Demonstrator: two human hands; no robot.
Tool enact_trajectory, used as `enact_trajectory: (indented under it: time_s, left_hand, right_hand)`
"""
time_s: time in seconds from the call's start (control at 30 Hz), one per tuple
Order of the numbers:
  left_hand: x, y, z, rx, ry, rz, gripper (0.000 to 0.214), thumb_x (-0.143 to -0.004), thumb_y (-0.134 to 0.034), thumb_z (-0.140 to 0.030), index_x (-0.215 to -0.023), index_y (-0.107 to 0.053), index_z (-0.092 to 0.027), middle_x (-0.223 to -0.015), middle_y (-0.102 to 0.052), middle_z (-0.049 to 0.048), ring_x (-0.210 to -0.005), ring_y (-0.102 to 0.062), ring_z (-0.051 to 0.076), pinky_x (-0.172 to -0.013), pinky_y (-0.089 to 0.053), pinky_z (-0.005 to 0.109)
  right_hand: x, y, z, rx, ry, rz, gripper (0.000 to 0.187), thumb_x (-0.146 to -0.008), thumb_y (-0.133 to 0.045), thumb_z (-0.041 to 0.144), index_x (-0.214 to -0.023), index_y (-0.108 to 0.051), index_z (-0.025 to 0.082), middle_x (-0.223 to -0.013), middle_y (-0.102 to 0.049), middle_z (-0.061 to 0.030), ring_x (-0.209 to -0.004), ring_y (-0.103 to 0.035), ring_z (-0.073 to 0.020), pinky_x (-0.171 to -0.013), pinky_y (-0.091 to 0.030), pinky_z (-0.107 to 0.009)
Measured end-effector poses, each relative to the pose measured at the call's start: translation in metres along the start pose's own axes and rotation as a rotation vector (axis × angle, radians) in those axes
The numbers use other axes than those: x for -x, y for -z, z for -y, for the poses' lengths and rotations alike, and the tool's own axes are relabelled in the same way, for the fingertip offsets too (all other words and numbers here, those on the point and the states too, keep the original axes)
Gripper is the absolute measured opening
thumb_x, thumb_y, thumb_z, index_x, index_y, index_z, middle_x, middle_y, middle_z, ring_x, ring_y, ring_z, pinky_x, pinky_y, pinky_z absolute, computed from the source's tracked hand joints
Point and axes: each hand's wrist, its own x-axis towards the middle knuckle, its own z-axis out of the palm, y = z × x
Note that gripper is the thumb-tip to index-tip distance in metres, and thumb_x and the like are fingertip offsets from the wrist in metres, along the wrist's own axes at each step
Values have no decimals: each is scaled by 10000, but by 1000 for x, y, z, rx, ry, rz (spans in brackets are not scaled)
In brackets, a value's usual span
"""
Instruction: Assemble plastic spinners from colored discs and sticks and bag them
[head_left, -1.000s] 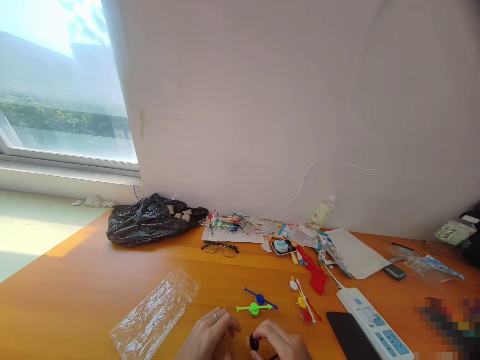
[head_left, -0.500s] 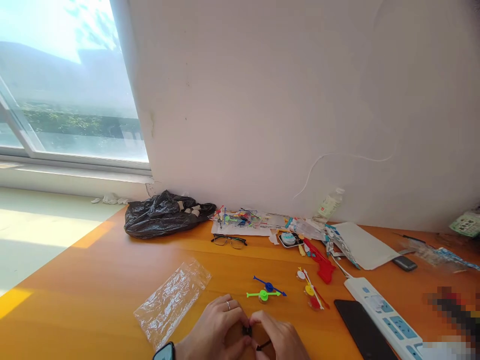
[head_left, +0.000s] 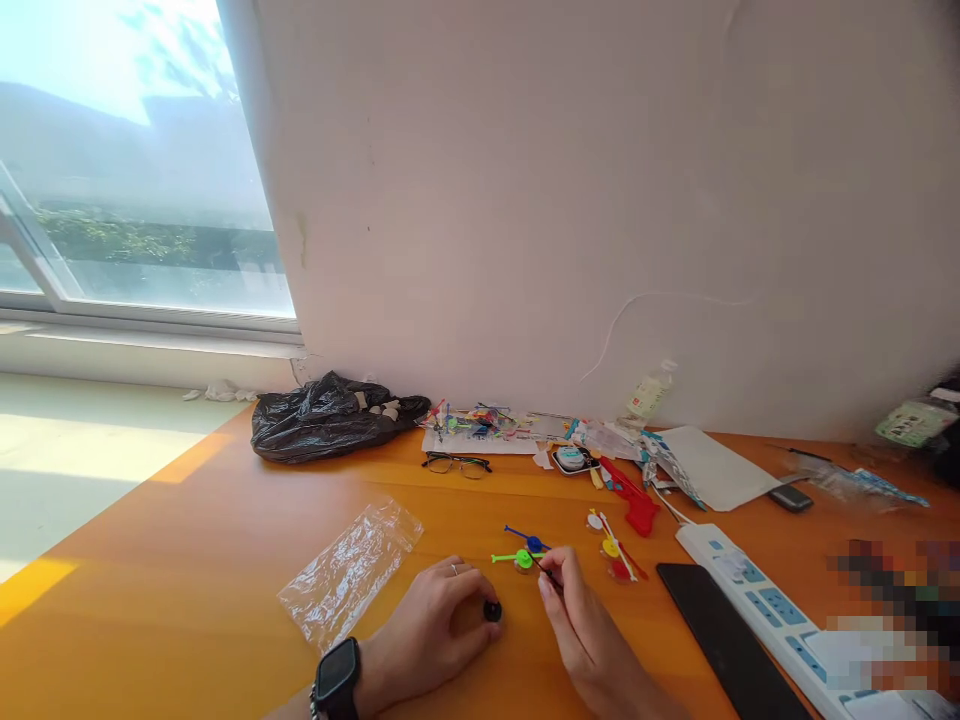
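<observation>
My left hand (head_left: 435,625), wearing a ring, rests low on the table with thumb and fingertips closed on a small black round piece (head_left: 492,610). To its right, my right hand (head_left: 581,625) pinches a thin black arrow (head_left: 553,578), whose far end reaches over the green arrow spinner (head_left: 524,560). A blue arrow spinner (head_left: 533,544) lies just behind the green one, partly covered by my right fingers. Farther right sit a yellow spinner piece (head_left: 610,548), a red one (head_left: 619,569) and a white one (head_left: 595,521) with arrows beside them.
A clear plastic bag (head_left: 352,570) lies left of my hands. A phone-like black slab (head_left: 727,640) and a power strip (head_left: 757,600) are at right. Behind are glasses (head_left: 457,463), a black bag (head_left: 330,420), a red toy gun (head_left: 637,500) and a tilted bottle (head_left: 649,392).
My hands have come apart. The right one has moved up and right with the black arrow, while the left keeps the black round piece.
</observation>
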Motion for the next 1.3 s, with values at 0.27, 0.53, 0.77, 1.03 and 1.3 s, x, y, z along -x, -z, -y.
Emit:
enact_trajectory:
  time_s: [0.27,0.53,0.77,1.03,1.3]
  left_hand:
    - [-6,4,4,454,173,-70,263,-867,-781,-323,-1063,-707,-163,-1003,-755,78,-893,-690,197,-813,-553,290]
    - [-9,8,-3,530,227,-20,357,-815,-850,-429,-1001,-785,-131,-1030,-793,133,-914,-727,258,-816,-559,327]
    - [-7,14,-12,612,186,26,436,-852,-810,-484,-1126,-795,-144,-1158,-782,156,-1072,-735,325,-966,-567,393]
    - [-8,11,-14,474,146,-24,358,-917,-745,-460,-1083,-806,-149,-1121,-792,149,-1011,-746,288,-910,-584,353]
    - [-6,9,-11,404,112,-44,306,-928,-725,-432,-1047,-811,-163,-1089,-794,133,-987,-748,263,-886,-590,335]
  right_hand:
    - [-6,-6,7,-86,112,64,310,-1080,-456,360,-1240,-701,257,-1240,-702,-107,-1193,-645,-259,-1084,-488,-395]
    - [-14,-24,19,-333,15,187,186,-1045,-556,384,-1155,-570,234,-967,-649,-31,-914,-651,-198,-879,-512,-323]
    - [-17,-36,9,-334,29,180,114,-1040,-568,342,-1041,-552,229,-955,-624,-16,-877,-623,-179,-801,-474,-287]
    - [-14,-35,1,-197,81,119,69,-1031,-569,286,-1012,-586,223,-937,-654,-22,-843,-618,-178,-783,-473,-289]
    - [-6,-34,0,-90,122,91,143,-1056,-519,276,-957,-610,226,-895,-636,-23,-794,-578,-185,-735,-446,-298]
